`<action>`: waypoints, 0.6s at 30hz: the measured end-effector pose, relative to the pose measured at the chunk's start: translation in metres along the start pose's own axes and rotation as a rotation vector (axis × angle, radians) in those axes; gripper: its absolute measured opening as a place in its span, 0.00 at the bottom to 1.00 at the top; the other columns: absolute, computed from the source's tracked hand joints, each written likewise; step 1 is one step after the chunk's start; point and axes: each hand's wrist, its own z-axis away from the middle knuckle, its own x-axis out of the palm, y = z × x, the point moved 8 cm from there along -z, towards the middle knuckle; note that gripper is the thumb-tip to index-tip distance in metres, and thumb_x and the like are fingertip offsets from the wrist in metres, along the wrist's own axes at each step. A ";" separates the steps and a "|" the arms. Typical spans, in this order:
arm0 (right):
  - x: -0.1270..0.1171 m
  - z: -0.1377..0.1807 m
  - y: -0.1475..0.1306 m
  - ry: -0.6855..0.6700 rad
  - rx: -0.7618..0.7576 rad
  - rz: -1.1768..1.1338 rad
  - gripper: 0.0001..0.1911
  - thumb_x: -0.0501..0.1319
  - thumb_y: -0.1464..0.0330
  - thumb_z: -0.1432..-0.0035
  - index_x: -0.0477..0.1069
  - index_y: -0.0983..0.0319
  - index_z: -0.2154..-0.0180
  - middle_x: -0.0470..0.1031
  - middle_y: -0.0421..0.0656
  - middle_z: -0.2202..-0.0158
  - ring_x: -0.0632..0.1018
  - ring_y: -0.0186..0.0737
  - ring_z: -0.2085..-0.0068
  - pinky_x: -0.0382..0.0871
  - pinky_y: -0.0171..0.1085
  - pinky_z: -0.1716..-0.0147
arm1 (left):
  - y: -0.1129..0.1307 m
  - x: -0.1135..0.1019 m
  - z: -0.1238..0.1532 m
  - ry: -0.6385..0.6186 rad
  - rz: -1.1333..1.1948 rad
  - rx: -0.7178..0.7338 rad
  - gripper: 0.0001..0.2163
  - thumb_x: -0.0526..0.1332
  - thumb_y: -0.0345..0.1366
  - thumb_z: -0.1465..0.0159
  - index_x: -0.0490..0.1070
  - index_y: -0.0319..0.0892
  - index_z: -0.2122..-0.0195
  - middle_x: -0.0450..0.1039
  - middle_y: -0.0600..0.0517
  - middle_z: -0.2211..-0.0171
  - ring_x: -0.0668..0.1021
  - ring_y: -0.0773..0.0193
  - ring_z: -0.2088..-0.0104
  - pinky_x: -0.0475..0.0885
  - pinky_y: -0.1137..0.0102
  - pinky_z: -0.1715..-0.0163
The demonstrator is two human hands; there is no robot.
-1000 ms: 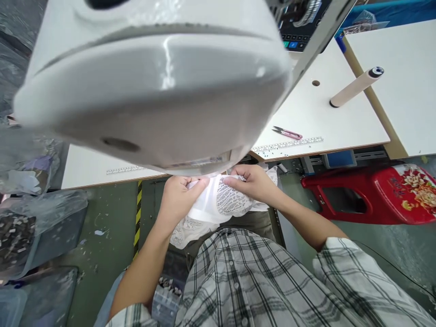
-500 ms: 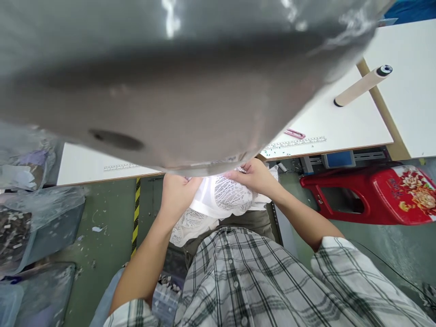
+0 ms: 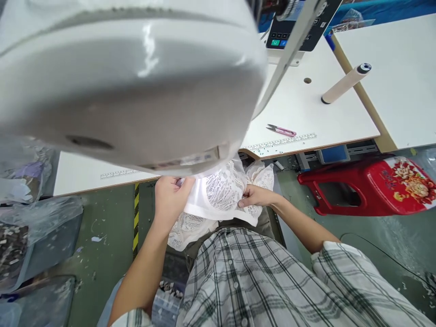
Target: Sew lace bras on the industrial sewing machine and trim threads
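A white lace bra (image 3: 223, 190) lies over my lap and the table's front edge, one cup facing up. My left hand (image 3: 173, 195) is closed on its left side, thumb against the bent fingers. On the right, my right hand (image 3: 256, 197) pinches the lace beside the cup between thumb and fingers. Right above hangs the white sewing machine head (image 3: 136, 100), which hides the bra's far edge and the spot under the needle. More cream-white lace (image 3: 185, 229) rests lower on my thighs.
Pink thread snips (image 3: 281, 131) lie by a ruler strip (image 3: 296, 140) on the white table (image 3: 306, 109). A beige spool post (image 3: 345, 84) and a control panel (image 3: 299, 32) stand behind. A red stool (image 3: 368, 186) is at right; plastic-covered bins (image 3: 51, 231) are at left.
My right hand has moved down and now grips the lace lower on the right. More of the bra shows. The view has shifted, so the machine appears farther left.
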 end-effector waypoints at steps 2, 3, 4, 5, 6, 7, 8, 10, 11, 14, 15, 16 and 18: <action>-0.004 0.003 0.003 0.042 0.008 -0.097 0.24 0.74 0.50 0.53 0.77 0.65 0.69 0.80 0.41 0.70 0.79 0.35 0.68 0.74 0.36 0.64 | 0.000 0.000 0.001 0.002 0.000 0.000 0.08 0.62 0.39 0.45 0.69 0.44 0.78 0.75 0.53 0.75 0.76 0.60 0.67 0.68 0.71 0.70; -0.006 0.004 0.005 0.068 0.013 -0.129 0.24 0.74 0.50 0.53 0.77 0.65 0.70 0.80 0.41 0.71 0.78 0.34 0.69 0.73 0.34 0.66 | -0.001 0.000 0.001 0.003 0.003 -0.002 0.08 0.62 0.40 0.45 0.69 0.44 0.78 0.76 0.53 0.75 0.77 0.60 0.67 0.68 0.71 0.70; -0.007 0.005 0.006 0.094 0.016 -0.151 0.23 0.74 0.51 0.53 0.77 0.65 0.70 0.79 0.40 0.72 0.77 0.33 0.71 0.72 0.33 0.68 | -0.001 0.001 0.002 0.001 0.008 -0.005 0.09 0.62 0.40 0.45 0.69 0.44 0.78 0.75 0.53 0.76 0.77 0.60 0.67 0.68 0.71 0.69; -0.009 0.005 0.006 0.116 0.017 -0.165 0.23 0.74 0.51 0.53 0.77 0.65 0.71 0.79 0.40 0.73 0.76 0.32 0.72 0.71 0.32 0.70 | -0.002 0.002 0.002 -0.004 0.013 -0.008 0.09 0.62 0.40 0.45 0.69 0.43 0.78 0.75 0.53 0.76 0.77 0.60 0.67 0.68 0.71 0.69; -0.010 0.006 0.006 0.130 0.017 -0.172 0.23 0.74 0.51 0.52 0.77 0.65 0.72 0.78 0.40 0.74 0.75 0.31 0.73 0.70 0.31 0.72 | -0.003 0.003 0.003 -0.012 0.017 -0.010 0.09 0.62 0.41 0.45 0.70 0.43 0.78 0.75 0.53 0.76 0.77 0.61 0.68 0.68 0.71 0.69; -0.010 0.006 0.005 0.137 0.016 -0.177 0.23 0.74 0.51 0.52 0.77 0.65 0.72 0.78 0.40 0.74 0.75 0.30 0.74 0.70 0.31 0.72 | -0.003 0.004 0.003 -0.016 0.023 -0.008 0.09 0.62 0.42 0.44 0.70 0.43 0.77 0.75 0.53 0.76 0.77 0.61 0.69 0.68 0.70 0.68; -0.010 0.006 0.004 0.145 0.013 -0.183 0.23 0.74 0.51 0.52 0.77 0.65 0.72 0.78 0.40 0.74 0.75 0.30 0.74 0.70 0.31 0.72 | -0.003 0.005 0.004 -0.017 0.030 -0.003 0.09 0.62 0.42 0.44 0.71 0.43 0.76 0.75 0.53 0.76 0.77 0.62 0.70 0.68 0.70 0.68; -0.011 0.008 0.001 0.163 0.001 -0.197 0.23 0.74 0.50 0.52 0.78 0.65 0.71 0.79 0.40 0.74 0.76 0.31 0.73 0.71 0.31 0.70 | -0.004 0.005 0.006 -0.010 0.046 0.012 0.10 0.63 0.43 0.43 0.71 0.43 0.74 0.75 0.53 0.75 0.76 0.63 0.71 0.68 0.70 0.68; -0.012 0.009 0.000 0.170 -0.004 -0.204 0.23 0.73 0.50 0.52 0.78 0.65 0.71 0.79 0.40 0.73 0.77 0.32 0.71 0.72 0.32 0.69 | -0.005 0.004 0.007 -0.005 0.054 0.018 0.10 0.63 0.44 0.43 0.71 0.43 0.74 0.76 0.53 0.74 0.76 0.63 0.71 0.68 0.70 0.69; -0.013 0.014 -0.006 0.180 -0.019 -0.220 0.21 0.73 0.52 0.50 0.79 0.64 0.71 0.80 0.41 0.72 0.78 0.34 0.69 0.73 0.33 0.66 | -0.008 0.002 0.009 0.002 0.054 0.044 0.09 0.63 0.43 0.41 0.71 0.43 0.72 0.76 0.53 0.73 0.78 0.63 0.70 0.70 0.70 0.68; -0.014 0.017 -0.009 0.180 -0.027 -0.216 0.20 0.73 0.53 0.49 0.78 0.64 0.72 0.80 0.41 0.72 0.78 0.34 0.69 0.72 0.34 0.66 | -0.007 0.000 0.011 0.007 0.044 0.066 0.09 0.63 0.43 0.40 0.71 0.43 0.71 0.77 0.53 0.72 0.78 0.63 0.69 0.71 0.70 0.68; -0.016 0.020 -0.012 0.182 -0.040 -0.204 0.20 0.72 0.53 0.48 0.78 0.64 0.72 0.80 0.41 0.72 0.78 0.34 0.70 0.72 0.33 0.67 | -0.004 -0.002 0.013 0.023 0.028 0.105 0.08 0.63 0.42 0.39 0.71 0.43 0.70 0.77 0.52 0.71 0.79 0.62 0.68 0.72 0.70 0.66; -0.019 0.026 -0.022 0.191 -0.092 -0.146 0.20 0.70 0.53 0.45 0.79 0.65 0.71 0.79 0.41 0.72 0.76 0.33 0.70 0.70 0.33 0.69 | 0.009 -0.010 0.022 0.102 -0.015 0.235 0.06 0.62 0.40 0.36 0.72 0.43 0.67 0.78 0.52 0.67 0.80 0.61 0.64 0.74 0.68 0.62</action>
